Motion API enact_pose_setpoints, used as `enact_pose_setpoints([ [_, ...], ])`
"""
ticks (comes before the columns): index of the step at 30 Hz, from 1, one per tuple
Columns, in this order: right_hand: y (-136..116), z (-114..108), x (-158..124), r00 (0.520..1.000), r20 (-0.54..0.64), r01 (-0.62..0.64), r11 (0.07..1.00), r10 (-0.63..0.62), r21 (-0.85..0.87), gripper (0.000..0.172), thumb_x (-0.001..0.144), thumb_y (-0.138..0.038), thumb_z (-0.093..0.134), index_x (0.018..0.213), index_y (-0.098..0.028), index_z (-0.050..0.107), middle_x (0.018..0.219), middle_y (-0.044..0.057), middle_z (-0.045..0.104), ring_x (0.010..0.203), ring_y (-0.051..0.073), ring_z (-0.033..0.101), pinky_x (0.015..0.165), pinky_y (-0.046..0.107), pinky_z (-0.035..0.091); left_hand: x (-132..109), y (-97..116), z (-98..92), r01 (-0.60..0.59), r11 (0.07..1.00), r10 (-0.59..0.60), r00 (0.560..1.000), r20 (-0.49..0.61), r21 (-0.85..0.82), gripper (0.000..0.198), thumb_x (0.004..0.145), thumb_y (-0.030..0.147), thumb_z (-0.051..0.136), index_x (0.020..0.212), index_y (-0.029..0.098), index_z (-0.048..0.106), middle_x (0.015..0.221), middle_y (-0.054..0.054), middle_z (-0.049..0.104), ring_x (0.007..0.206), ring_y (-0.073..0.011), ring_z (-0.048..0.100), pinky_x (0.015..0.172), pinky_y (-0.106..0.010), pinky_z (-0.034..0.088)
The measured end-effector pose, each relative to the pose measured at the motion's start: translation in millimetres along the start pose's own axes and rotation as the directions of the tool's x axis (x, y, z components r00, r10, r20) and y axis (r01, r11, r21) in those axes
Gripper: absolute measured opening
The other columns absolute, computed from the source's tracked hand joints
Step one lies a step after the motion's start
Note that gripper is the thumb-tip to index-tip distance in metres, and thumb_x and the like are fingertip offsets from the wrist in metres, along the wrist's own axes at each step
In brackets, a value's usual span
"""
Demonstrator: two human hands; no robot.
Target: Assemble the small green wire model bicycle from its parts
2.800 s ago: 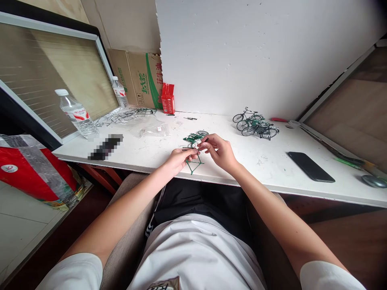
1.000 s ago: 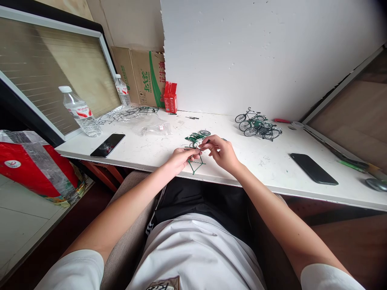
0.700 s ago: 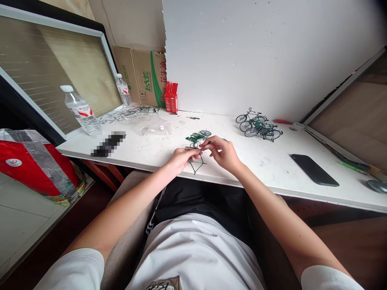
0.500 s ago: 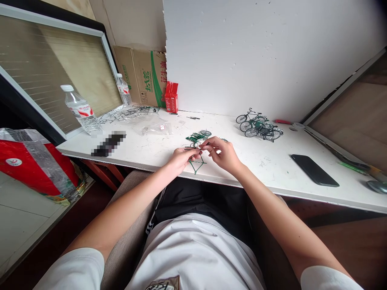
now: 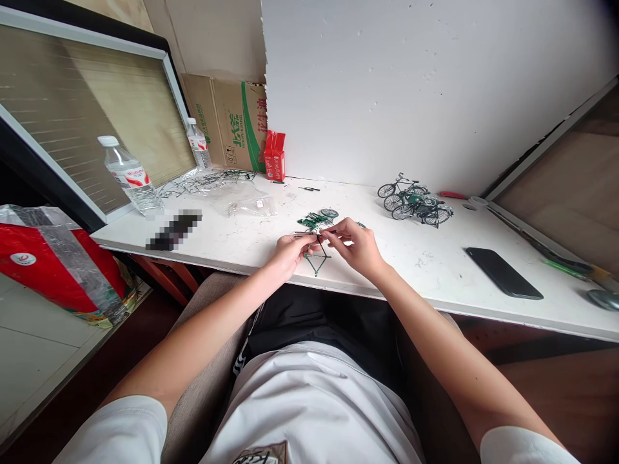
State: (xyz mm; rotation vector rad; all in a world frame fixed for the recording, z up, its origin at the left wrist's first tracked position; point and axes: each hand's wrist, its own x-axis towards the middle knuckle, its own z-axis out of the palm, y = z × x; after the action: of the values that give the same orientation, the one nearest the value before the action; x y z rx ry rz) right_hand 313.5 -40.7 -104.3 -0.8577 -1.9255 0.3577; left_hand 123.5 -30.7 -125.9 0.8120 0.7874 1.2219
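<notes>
My left hand [image 5: 290, 251] pinches a small green bicycle frame [image 5: 316, 261] just above the near edge of the white table [image 5: 425, 264]. My right hand [image 5: 355, 243] is closed in a pinch right beside it, its fingertips on a thin dark part at the top of the frame. Both hands meet fingertip to fingertip. Behind them lie loose green parts [image 5: 312, 221] and a small wheel [image 5: 329, 212]. Several finished green model bicycles [image 5: 414, 203] stand together at the back right.
A black phone [image 5: 504, 281] lies on the right, another phone [image 5: 173, 229] on the left edge. Two water bottles [image 5: 128, 177] stand at the left, with plastic bags and sprues [image 5: 213, 183], a red box [image 5: 274, 156] and a cardboard carton [image 5: 227, 122]. Tools [image 5: 561, 261] lie far right.
My hands have stayed at the same spot with the green frame. The fingertips of both hands have drawn closer together and the frame has shifted slightly.
</notes>
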Motion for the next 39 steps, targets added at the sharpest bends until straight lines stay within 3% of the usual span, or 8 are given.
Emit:
enact_pose_setpoints([
  [6, 0.7, 1.3, -0.2, 0.995, -0.099, 0.017, 1.000, -0.016, 0.006, 0.034, 0.102, -0.059, 0.068, 0.101, -0.025, 0.069, 0.111, 0.008, 0.085, 0.093, 0.026, 0.084, 0.080, 0.043, 0.074, -2.8, 2.7, 2.0, -0.091, 0.996, 0.091, 0.996, 0.000, 0.003, 0.035, 0.071, 0.028, 0.097, 0.096, 0.012, 0.079, 0.104, -0.013, 0.081, 0.085, -0.0204, 0.077, 0.084, -0.034, 0.056],
  [9, 3.6, 1.4, 0.7, 0.985, -0.162, 0.050, 0.997, -0.059, -0.059, 0.032, 0.101, -0.057, 0.070, 0.100, -0.025, 0.076, 0.105, 0.007, 0.085, 0.088, 0.026, 0.083, 0.078, 0.044, 0.075, -3.6, 4.1, 1.0, -0.179, 0.983, 0.180, 0.983, -0.037, 0.029, 0.045, 0.071, 0.033, 0.098, 0.106, 0.014, 0.078, 0.114, -0.014, 0.081, 0.093, -0.0229, 0.079, 0.092, -0.038, 0.058],
  [13, 6.8, 1.9, 1.6, 0.975, -0.201, 0.066, 0.990, -0.090, -0.125, 0.029, 0.099, -0.054, 0.074, 0.096, -0.026, 0.082, 0.093, 0.006, 0.085, 0.079, 0.026, 0.082, 0.072, 0.042, 0.073, -2.8, 5.7, -1.2, -0.292, 0.950, 0.301, 0.951, -0.070, 0.112, 0.050, 0.073, 0.038, 0.096, 0.112, 0.014, 0.077, 0.116, -0.015, 0.081, 0.099, -0.0252, 0.080, 0.091, -0.036, 0.058],
  [18, 5.2, 1.7, 1.9, 0.972, -0.208, 0.080, 0.987, -0.107, -0.137, 0.026, 0.101, -0.051, 0.073, 0.100, -0.027, 0.084, 0.097, 0.006, 0.085, 0.080, 0.026, 0.081, 0.068, 0.042, 0.072, -2.7, 5.6, -1.5, -0.415, 0.893, 0.429, 0.902, -0.052, 0.174, 0.045, 0.077, 0.041, 0.094, 0.109, 0.014, 0.078, 0.117, -0.016, 0.081, 0.106, -0.0264, 0.080, 0.097, -0.037, 0.058],
  [28, 1.4, 2.3, 1.3, 0.970, -0.239, 0.025, 0.999, -0.035, -0.046, 0.033, 0.100, -0.055, 0.073, 0.102, -0.025, 0.086, 0.089, 0.007, 0.084, 0.074, 0.026, 0.081, 0.066, 0.040, 0.071, -8.9, 6.3, 1.6, -0.511, 0.841, 0.521, 0.853, -0.013, 0.179, 0.042, 0.079, 0.040, 0.094, 0.109, 0.015, 0.079, 0.117, -0.016, 0.082, 0.110, -0.0288, 0.080, 0.105, -0.041, 0.059],
  [39, -2.2, 3.7, 0.4, 0.971, -0.238, 0.000, 0.999, 0.010, 0.039, 0.030, 0.102, -0.048, 0.073, 0.095, -0.021, 0.085, 0.079, 0.006, 0.081, 0.067, 0.020, 0.078, 0.057, 0.030, 0.064, -5.2, 0.3, -1.5, -0.570, 0.793, 0.584, 0.812, -0.001, 0.215, 0.042, 0.080, 0.044, 0.094, 0.108, 0.015, 0.081, 0.113, -0.016, 0.083, 0.107, -0.0315, 0.082, 0.101, -0.046, 0.064],
])
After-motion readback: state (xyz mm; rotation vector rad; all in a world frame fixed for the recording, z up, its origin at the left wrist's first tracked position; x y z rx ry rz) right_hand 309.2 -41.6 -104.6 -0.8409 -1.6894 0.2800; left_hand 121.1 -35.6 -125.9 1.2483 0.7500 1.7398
